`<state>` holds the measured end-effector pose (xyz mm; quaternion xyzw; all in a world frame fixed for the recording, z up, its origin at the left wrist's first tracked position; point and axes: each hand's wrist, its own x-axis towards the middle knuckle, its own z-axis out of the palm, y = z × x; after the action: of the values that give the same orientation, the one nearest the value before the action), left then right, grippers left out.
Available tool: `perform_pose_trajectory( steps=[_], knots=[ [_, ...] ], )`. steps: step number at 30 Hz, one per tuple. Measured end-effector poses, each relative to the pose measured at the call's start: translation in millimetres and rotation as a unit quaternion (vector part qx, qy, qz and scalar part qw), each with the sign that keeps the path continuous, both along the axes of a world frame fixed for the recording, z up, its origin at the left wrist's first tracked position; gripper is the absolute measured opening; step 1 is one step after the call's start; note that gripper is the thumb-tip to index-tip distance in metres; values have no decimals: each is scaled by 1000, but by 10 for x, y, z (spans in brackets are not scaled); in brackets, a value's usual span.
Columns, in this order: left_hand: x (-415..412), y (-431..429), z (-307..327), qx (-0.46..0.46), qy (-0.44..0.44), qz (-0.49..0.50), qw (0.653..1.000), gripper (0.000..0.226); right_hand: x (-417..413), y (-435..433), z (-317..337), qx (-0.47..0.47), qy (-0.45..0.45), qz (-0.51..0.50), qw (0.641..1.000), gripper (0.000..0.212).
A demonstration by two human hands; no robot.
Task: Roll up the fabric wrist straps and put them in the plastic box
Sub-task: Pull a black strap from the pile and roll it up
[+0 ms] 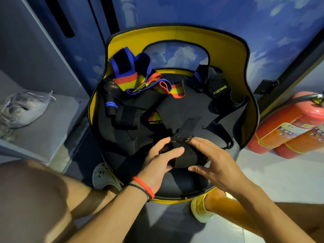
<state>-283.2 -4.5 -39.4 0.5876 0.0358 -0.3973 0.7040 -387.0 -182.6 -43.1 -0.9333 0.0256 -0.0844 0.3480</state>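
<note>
A black fabric wrist strap (186, 156), partly rolled into a thick coil, lies at the front of a black seat. My left hand (158, 163) grips the coil's left end, thumb over the top. My right hand (210, 159) holds the right side, fingers curled over the roll. The strap's loose black tail (188, 128) stretches away from the roll. Several unrolled straps lie further back: a blue, red and yellow one (140, 79), a black one with blue stripes (112, 106) and a black "KUEYING" one (219, 90). No plastic box is in view.
The straps lie on a round chair with a yellow rim and backrest (177, 35). Two red fire extinguishers (287, 128) lie on the floor at right. A grey cabinet shelf with a crumpled bag (26, 109) stands at left. My feet in pale shoes (103, 176) flank the chair.
</note>
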Motion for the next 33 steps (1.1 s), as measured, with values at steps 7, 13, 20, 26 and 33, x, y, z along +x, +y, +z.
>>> perform_pose_trajectory(
  steps=[7,13,20,26,33],
  knots=[
    [85,73,273,-37,-60,-34,997,55,2,119,165,-4,-80,-44,996,79],
    [42,79,427,-35,-118,-56,991,42,-30,60,333,54,-70,-53,995,116],
    [50,143,483,-72,-109,-85,988,50,-85,108,352,-71,-93,-8,993,56],
    [33,159,579,-94,-116,-38,988,49,-61,272,262,-131,-192,-7,973,32],
    [31,218,686,-157,-61,-58,984,59,-40,369,278,-126,-281,-42,951,41]
  ],
)
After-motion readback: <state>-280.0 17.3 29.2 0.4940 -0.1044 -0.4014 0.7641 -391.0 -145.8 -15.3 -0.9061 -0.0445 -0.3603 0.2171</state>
